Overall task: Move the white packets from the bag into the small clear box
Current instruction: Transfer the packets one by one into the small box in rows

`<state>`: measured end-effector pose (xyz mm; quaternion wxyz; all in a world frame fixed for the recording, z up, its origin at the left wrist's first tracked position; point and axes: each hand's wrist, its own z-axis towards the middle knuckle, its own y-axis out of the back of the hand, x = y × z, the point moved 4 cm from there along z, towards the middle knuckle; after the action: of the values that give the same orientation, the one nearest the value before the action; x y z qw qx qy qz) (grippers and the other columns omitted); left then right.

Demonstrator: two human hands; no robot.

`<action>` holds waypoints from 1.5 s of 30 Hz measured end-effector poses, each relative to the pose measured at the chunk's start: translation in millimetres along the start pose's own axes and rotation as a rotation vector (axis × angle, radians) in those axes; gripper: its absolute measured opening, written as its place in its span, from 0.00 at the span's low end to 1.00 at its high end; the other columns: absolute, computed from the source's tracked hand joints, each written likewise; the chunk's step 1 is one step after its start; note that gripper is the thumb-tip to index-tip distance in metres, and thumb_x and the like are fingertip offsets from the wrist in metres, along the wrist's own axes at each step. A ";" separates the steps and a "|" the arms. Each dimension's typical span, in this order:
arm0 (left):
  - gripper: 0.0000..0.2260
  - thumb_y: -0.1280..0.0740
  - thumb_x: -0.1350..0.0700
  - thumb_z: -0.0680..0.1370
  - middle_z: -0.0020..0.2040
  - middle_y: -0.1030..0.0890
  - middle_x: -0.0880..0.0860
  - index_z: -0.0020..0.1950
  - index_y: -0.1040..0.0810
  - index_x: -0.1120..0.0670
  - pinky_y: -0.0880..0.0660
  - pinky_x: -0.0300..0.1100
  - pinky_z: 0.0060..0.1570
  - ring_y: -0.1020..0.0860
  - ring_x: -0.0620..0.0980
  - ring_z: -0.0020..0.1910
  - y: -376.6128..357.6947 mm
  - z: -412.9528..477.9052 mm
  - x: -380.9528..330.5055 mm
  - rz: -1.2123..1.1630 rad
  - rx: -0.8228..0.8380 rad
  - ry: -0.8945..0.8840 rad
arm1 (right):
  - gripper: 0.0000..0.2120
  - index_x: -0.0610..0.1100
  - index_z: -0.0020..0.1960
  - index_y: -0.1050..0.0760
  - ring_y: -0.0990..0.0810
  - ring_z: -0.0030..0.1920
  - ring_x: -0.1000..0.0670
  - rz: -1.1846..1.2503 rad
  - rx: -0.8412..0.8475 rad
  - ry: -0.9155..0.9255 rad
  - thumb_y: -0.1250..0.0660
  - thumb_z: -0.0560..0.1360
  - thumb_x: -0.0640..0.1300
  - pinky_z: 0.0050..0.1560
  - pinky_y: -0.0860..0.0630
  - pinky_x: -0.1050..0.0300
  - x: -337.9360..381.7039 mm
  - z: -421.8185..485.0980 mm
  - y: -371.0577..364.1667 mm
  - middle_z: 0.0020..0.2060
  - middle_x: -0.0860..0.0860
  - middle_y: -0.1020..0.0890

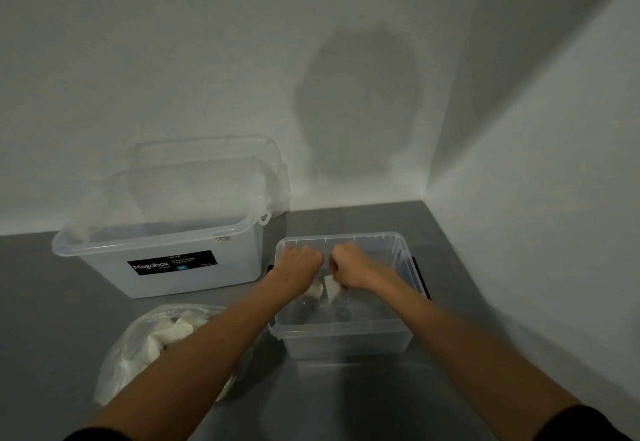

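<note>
Hands low inside the small clear box [346,340]: our left hand [300,262] and right hand [349,264] each have fingers clenched round a white packet [316,291]. Placing step, we judge; next, release both, then reach for the bag [138,347], where more packets show.

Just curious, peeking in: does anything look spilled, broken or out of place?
Nothing stands out. The left hand and right hand each hold a white packet inside the small clear box; the bag sits beside it, nothing spilled.

Clear glossy plastic box [346,340], matt table [52,319]
</note>
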<state>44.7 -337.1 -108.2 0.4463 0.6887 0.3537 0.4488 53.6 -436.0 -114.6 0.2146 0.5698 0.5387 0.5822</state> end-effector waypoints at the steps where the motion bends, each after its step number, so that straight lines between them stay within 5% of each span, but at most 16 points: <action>1: 0.08 0.37 0.62 0.78 0.54 0.20 0.55 0.55 0.23 0.58 0.28 0.47 0.58 0.21 0.53 0.53 -0.7 0.0 -0.1 0.044 -0.001 -0.002 | 0.06 0.32 0.45 0.21 0.18 0.44 0.40 -0.007 0.001 0.002 0.36 0.72 0.27 0.46 0.21 0.51 -0.1 1.4 -2.0 0.43 0.36 0.18; 10: 0.08 0.37 0.62 0.78 0.53 0.19 0.52 0.55 0.24 0.56 0.30 0.45 0.52 0.20 0.51 0.53 3.2 -4.5 -9.4 0.230 -0.017 0.013 | 0.10 0.33 0.54 0.24 0.21 0.52 0.37 -0.211 -0.069 0.042 0.41 0.76 0.30 0.44 0.29 0.53 4.7 3.3 -5.5 0.53 0.36 0.22; 19: 0.06 0.36 0.62 0.78 0.45 0.19 0.51 0.53 0.24 0.55 0.33 0.43 0.42 0.20 0.49 0.48 3.4 -5.6 -9.6 0.231 -0.026 0.051 | 0.09 0.37 0.55 0.23 0.20 0.54 0.39 -0.362 -0.110 0.039 0.40 0.78 0.34 0.47 0.26 0.51 5.0 6.2 -3.5 0.54 0.39 0.21; 30: 0.09 0.38 0.63 0.77 0.52 0.20 0.55 0.56 0.25 0.56 0.30 0.45 0.55 0.20 0.54 0.52 23.4 -7.2 18.3 0.047 -0.200 0.131 | 0.08 0.36 0.56 0.25 0.21 0.53 0.39 -0.362 -0.119 0.094 0.40 0.78 0.33 0.45 0.28 0.53 10.8 10.2 -3.0 0.53 0.39 0.21; 38: 0.07 0.42 0.59 0.79 0.43 0.19 0.54 0.47 0.24 0.54 0.35 0.41 0.36 0.20 0.54 0.41 31.2 -34.4 47.3 -0.095 -0.362 0.239 | 0.10 0.35 0.58 0.26 0.21 0.55 0.39 -0.471 -0.106 0.121 0.40 0.77 0.31 0.50 0.27 0.50 17.6 9.2 -4.5 0.55 0.38 0.22; 42: 0.08 0.29 0.61 0.69 0.25 0.24 0.52 0.31 0.25 0.54 0.41 0.35 0.23 0.32 0.51 0.21 32.1 -44.5 53.8 -0.147 -0.452 0.246 | 0.10 0.35 0.57 0.26 0.21 0.55 0.39 -0.511 -0.118 0.124 0.39 0.77 0.32 0.50 0.26 0.51 20.0 7.1 -3.5 0.54 0.39 0.22; 45: 0.06 0.33 0.60 0.73 0.28 0.22 0.54 0.35 0.23 0.56 0.29 0.40 0.26 0.25 0.53 0.25 26.3 -46.2 57.4 -0.205 -0.454 0.235 | 0.08 0.36 0.56 0.25 0.20 0.54 0.40 -0.500 -0.108 0.124 0.38 0.77 0.32 0.49 0.26 0.52 19.4 5.1 -1.4 0.53 0.39 0.21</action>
<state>23.8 -281.6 -57.1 0.5883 0.4748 0.3614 0.5458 52.7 -416.8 -108.6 0.3486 0.3702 0.6429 0.5728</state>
